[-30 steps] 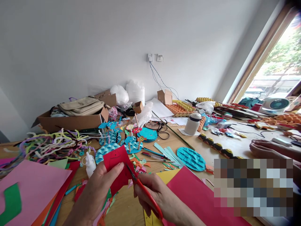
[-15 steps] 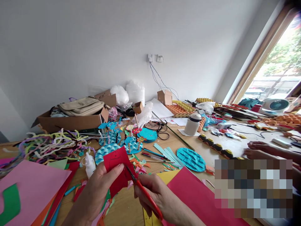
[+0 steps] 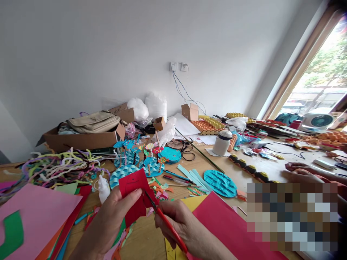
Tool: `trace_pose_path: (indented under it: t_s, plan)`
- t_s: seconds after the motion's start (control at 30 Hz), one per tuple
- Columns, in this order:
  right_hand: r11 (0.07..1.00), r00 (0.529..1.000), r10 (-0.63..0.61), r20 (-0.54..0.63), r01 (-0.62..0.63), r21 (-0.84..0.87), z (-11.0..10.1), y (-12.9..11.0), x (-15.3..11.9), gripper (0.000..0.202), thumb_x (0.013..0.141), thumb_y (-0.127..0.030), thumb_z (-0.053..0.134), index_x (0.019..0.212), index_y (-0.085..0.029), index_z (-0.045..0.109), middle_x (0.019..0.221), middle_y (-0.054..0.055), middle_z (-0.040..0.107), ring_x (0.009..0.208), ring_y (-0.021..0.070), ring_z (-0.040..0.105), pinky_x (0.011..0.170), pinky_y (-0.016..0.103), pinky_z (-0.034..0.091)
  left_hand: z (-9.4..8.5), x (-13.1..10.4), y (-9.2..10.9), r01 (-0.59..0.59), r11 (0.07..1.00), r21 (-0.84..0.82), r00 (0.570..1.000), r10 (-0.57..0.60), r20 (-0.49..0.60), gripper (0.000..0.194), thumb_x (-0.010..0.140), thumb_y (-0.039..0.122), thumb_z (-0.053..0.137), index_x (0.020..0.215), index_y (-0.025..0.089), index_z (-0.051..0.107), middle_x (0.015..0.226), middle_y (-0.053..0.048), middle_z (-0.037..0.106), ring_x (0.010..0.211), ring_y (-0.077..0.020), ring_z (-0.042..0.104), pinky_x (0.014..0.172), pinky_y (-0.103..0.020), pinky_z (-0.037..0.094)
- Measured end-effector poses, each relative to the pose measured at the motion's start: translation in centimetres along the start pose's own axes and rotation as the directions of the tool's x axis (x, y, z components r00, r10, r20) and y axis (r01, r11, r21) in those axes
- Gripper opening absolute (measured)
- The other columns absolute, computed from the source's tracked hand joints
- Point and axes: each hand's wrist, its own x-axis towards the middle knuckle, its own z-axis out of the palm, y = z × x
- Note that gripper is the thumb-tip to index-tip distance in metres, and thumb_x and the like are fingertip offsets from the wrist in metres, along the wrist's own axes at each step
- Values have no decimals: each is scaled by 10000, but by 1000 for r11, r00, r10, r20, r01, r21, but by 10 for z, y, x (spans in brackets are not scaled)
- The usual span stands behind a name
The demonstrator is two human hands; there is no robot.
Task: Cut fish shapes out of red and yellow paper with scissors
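My left hand (image 3: 118, 207) pinches a piece of red paper (image 3: 133, 182) marked with thin drawn lines, thumb across its front. In my right hand (image 3: 177, 218) is a pair of red-handled scissors (image 3: 169, 225), fingers wrapped round the handles. The dark blades meet the paper's right part, close to my left thumb tip. Whether the blades are fully closed cannot be made out. Beneath and around my hands lie colourful paper scraps (image 3: 159, 191). A white glue bottle (image 3: 103, 189) stands just beyond my left hand.
Pink paper (image 3: 40, 216) lies at left, a large red sheet (image 3: 225, 231) at right. Pipe cleaners (image 3: 67, 166), blue fish decorations (image 3: 138, 160), a textured blue disc (image 3: 220, 183) and a white jar (image 3: 222, 143) stand beyond. Another person's hands (image 3: 303, 173) are at right.
The red paper's lower part has shifted slightly left. My hands and the scissors stay nearly in place. The other person's hands at right have moved a little.
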Motion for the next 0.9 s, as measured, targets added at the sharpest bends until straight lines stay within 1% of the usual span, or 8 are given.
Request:
trace_pose_path:
  t_s: [0.1,0.27,0.37,0.5,0.57,0.7,0.8,0.9]
  plan:
    - [999,1000,7,-11,-7,-32,0,0,0,270,858,-297,464,620,-177,422,500,-60,346,429,53,349,380,155,217,-1,1,0,10,1000,8,1000,-10,0,190,660,323,698,786,184,667,688,-6,737,639,-195,641,610,-279,512]
    - [999,1000,4,-18,-5,-54,-1,2,0,289,874,-324,467,628,-176,426,521,-61,346,453,56,342,403,165,212,-3,2,1,10,1000,-13,998,-9,55,158,675,319,690,774,197,674,673,13,733,622,-175,632,599,-253,506]
    - [998,1000,-3,-22,2,-58,0,4,0,279,878,-301,460,631,-175,426,526,-60,357,453,52,362,405,159,218,-3,2,1,6,1000,16,999,-6,35,176,675,328,689,795,201,675,676,13,732,619,-181,626,599,-264,504]
    - [1000,1000,20,3,-20,-4,0,4,-1,243,883,-274,429,661,-174,445,521,-56,395,444,58,423,393,136,271,-3,2,2,-16,997,71,999,13,40,230,685,355,673,853,199,680,699,-1,731,634,-201,630,582,-277,492]
    - [998,999,38,32,-40,45,0,3,-1,226,883,-269,413,684,-174,459,509,-55,409,437,67,443,385,131,304,-3,2,2,-39,994,101,998,34,45,207,696,362,660,827,203,683,696,-1,730,626,-199,630,565,-266,482]
    - [998,998,48,47,-49,33,-5,2,-1,193,863,-244,423,695,-170,484,492,-60,402,435,71,451,386,131,326,-7,5,3,-84,985,149,996,88,-20,170,672,361,675,743,207,689,638,12,725,614,-195,639,592,-254,498]
    - [998,997,62,46,-62,-13,-9,-1,-3,185,849,-245,437,693,-165,495,494,-55,417,440,72,451,394,136,328,-11,6,3,-75,988,132,995,84,-59,214,672,383,681,793,208,702,662,6,741,639,-205,659,632,-266,517]
    - [996,993,88,82,-89,7,-12,-4,-4,180,844,-242,426,697,-164,493,481,-54,421,423,71,437,377,136,311,-12,6,4,-74,990,124,995,82,-62,235,669,380,688,830,210,707,730,-1,758,679,-213,670,658,-275,522]
